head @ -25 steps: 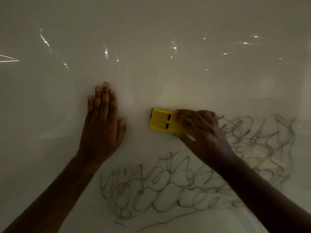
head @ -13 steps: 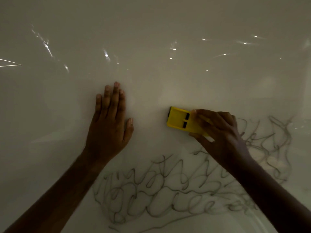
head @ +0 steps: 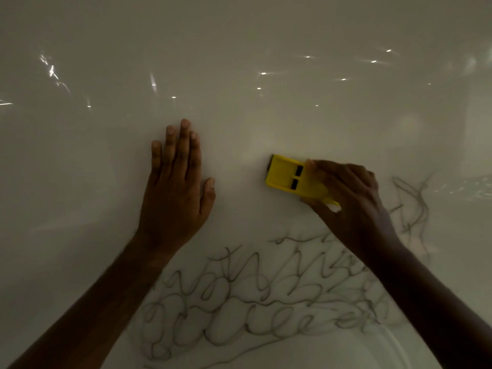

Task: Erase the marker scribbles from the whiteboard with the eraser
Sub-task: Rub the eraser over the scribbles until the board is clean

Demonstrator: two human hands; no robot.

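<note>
The whiteboard (head: 266,35) fills the whole view, glossy and dim, with small glints of light across its upper half. Its surface looks hard and slick, so a pad should glide over it easily and a braced palm could slip if leaned on.

The scribbles (head: 239,302) are the next biggest thing: a tangle of thin grey loops across the lower middle, running on to the right, where a smaller, smeared patch rises beside the right wrist. Most of the marks are not yet wiped.

The left hand (head: 175,198) lies flat on bare board above and left of the tangle, fingers together, thumb out, holding nothing.

The right hand (head: 351,206) is closed over the right end of the eraser (head: 290,178), thumb below and fingers on top.

The eraser is a small yellow block with two dark slots, pressed to clean board just above the scribbles. It looks light and rigid; gripping across its narrow sides, nearer the middle, would likely press the pad more evenly.
</note>
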